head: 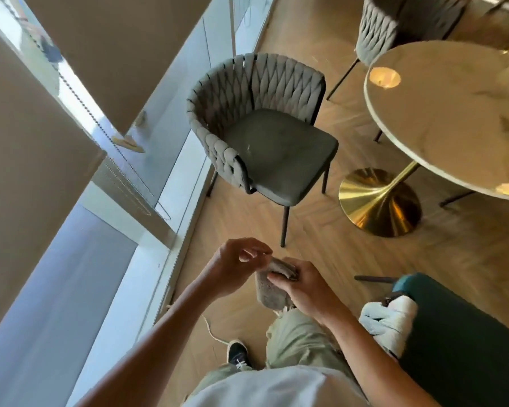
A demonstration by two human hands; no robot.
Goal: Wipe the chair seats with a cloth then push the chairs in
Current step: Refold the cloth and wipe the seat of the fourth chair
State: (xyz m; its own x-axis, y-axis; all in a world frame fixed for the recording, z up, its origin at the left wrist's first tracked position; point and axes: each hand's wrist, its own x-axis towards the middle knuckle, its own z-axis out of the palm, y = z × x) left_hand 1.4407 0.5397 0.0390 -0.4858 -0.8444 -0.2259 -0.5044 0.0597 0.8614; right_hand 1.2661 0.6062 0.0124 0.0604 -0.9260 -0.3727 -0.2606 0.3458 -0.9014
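Our right hand (303, 284) grips the folded cloth (269, 292), left hand (235, 264) pinching its edge — the grey chair (276, 148) unwiped, not yet pushed in.

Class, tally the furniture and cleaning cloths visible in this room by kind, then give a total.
Grey woven-back chairs: 2, one near and one far
Round marble-top table on a gold pedestal: 1
Grey cloth, held by both hands: 1
Teal upholstered seat: 1
Total: 5
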